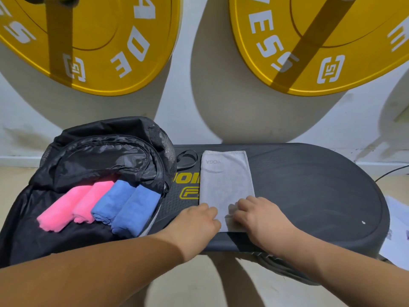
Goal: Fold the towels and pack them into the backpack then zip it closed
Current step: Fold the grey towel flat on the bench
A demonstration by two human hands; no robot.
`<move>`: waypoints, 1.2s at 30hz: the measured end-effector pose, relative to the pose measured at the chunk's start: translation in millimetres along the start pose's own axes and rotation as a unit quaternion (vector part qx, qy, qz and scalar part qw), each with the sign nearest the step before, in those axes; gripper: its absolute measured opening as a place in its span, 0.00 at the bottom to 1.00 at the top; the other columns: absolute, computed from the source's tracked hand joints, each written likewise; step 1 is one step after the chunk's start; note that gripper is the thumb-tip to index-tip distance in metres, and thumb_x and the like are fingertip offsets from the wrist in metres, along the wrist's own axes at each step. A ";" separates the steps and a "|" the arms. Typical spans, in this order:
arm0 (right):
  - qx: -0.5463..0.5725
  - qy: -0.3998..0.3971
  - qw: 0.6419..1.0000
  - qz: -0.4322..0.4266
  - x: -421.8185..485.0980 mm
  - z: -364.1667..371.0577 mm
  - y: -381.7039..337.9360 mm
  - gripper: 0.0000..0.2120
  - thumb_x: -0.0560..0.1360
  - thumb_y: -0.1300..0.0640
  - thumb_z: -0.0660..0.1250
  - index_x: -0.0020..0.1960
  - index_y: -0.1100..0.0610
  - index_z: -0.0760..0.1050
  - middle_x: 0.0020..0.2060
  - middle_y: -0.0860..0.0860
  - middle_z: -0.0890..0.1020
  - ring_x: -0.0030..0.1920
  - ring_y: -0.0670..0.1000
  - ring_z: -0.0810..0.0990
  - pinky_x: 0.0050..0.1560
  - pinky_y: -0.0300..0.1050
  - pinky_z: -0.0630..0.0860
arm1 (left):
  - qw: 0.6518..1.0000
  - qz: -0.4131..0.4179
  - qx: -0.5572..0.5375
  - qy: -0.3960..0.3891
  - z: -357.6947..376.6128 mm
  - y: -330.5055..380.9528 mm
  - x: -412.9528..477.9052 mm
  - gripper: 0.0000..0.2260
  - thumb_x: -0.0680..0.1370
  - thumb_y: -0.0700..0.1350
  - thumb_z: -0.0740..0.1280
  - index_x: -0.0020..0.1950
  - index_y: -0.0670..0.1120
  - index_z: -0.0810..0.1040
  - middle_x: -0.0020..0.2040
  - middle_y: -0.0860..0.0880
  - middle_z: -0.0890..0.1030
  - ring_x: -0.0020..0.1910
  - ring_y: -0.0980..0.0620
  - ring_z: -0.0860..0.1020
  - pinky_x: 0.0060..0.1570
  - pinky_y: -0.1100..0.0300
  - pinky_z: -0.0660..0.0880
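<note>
Both hands sit at the near end of the grey towel, which lies flat on the dark platform with its long axis running straight away from the person. The left hand rests on the near left corner, fingers curled down over the edge; the right hand presses the near right part, fingers bent onto the cloth. Whether either has actually pinched the fabric I cannot tell; they look laid on rather than clamped. The towel seems already halved into a narrow strip, so the coming move is probably a roll or fold from the near edge toward the far one, along that long axis. Both hands are equally near, one on each side. To the right the platform is bare, with plenty of room; the near edge of the towel reaches close to the platform's front rim, so little slack remains there. Just left of the towel lies the open backpack, its mouth facing up, holding two pink rolls and two blue rolls side by side. The left hand is the nearer one to it. Beyond, yellow plates hang on the wall.
</note>
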State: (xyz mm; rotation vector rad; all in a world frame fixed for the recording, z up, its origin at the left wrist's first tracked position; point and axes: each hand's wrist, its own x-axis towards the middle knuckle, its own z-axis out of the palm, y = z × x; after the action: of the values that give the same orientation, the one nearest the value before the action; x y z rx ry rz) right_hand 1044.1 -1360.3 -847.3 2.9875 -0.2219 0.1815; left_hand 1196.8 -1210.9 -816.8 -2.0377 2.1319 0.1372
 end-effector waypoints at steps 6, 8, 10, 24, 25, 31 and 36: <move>0.048 0.018 0.998 -0.033 -15.9 -1.0 -6.6 0.03 0.64 0.55 0.68 0.37 0.53 0.76 0.40 0.51 0.76 0.32 0.54 0.70 0.27 0.47 0.70 | 1.000 -0.023 0.014 0.010 14.5 3.1 -11.1 0.13 0.76 0.37 0.62 0.61 0.44 0.72 0.59 0.44 0.71 0.58 0.42 0.69 0.43 0.52 0.64; 0.054 0.024 0.998 -0.031 -18.6 1.2 0.6 0.04 0.67 0.54 0.66 0.41 0.51 0.78 0.44 0.50 0.78 0.35 0.54 0.73 0.30 0.47 0.72 | 0.999 -0.042 -0.004 0.007 15.5 -0.9 -10.1 0.12 0.77 0.36 0.62 0.59 0.45 0.72 0.59 0.45 0.70 0.59 0.43 0.69 0.41 0.52 0.63; 0.054 0.000 0.998 -0.025 -18.8 3.8 7.2 0.06 0.69 0.54 0.66 0.45 0.47 0.79 0.45 0.47 0.79 0.38 0.53 0.75 0.33 0.46 0.73 | 0.998 -0.055 -0.008 0.014 14.5 -2.3 -7.5 0.11 0.77 0.36 0.62 0.57 0.45 0.73 0.57 0.46 0.71 0.57 0.43 0.70 0.40 0.52 0.64; 0.435 -0.130 0.790 0.413 -11.5 -13.0 13.3 0.12 0.72 0.49 0.76 0.39 0.56 0.78 0.30 0.45 0.80 0.28 0.41 0.75 0.30 0.35 0.70 | 0.849 -0.305 -0.430 0.037 19.2 -23.7 -1.6 0.03 0.73 0.41 0.69 0.46 0.46 0.80 0.39 0.54 0.79 0.39 0.53 0.76 0.38 0.62 0.72; 0.401 -0.129 0.811 0.405 -11.4 -13.4 13.4 0.12 0.72 0.47 0.76 0.40 0.54 0.78 0.32 0.44 0.79 0.31 0.40 0.76 0.32 0.36 0.70 | 0.867 -0.302 -0.393 0.043 18.0 -22.0 -1.0 0.03 0.74 0.42 0.69 0.47 0.46 0.80 0.41 0.54 0.78 0.42 0.51 0.76 0.40 0.61 0.72; 0.154 -0.026 0.982 0.110 -9.7 -13.5 4.8 0.11 0.77 0.45 0.59 0.45 0.49 0.77 0.42 0.46 0.75 0.43 0.53 0.78 0.38 0.51 0.78 | 0.997 -0.060 -0.045 0.012 -3.7 -7.3 -9.5 0.10 0.76 0.34 0.61 0.55 0.45 0.74 0.57 0.45 0.71 0.58 0.44 0.69 0.43 0.52 0.65; 0.072 0.002 0.997 0.002 -16.8 -9.9 -11.7 0.12 0.66 0.45 0.69 0.40 0.53 0.75 0.35 0.49 0.75 0.33 0.53 0.74 0.30 0.46 0.73 | 0.999 0.014 0.021 0.023 15.3 -6.0 -18.2 0.10 0.64 0.45 0.75 0.40 0.49 0.76 0.40 0.49 0.74 0.40 0.47 0.75 0.30 0.57 0.66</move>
State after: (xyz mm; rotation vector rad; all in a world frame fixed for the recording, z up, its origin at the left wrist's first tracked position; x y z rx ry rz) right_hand 1028.3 -1345.1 -841.3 3.1288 -0.2225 0.2115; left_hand 1204.6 -1190.4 -827.7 -2.0071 2.1716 0.0491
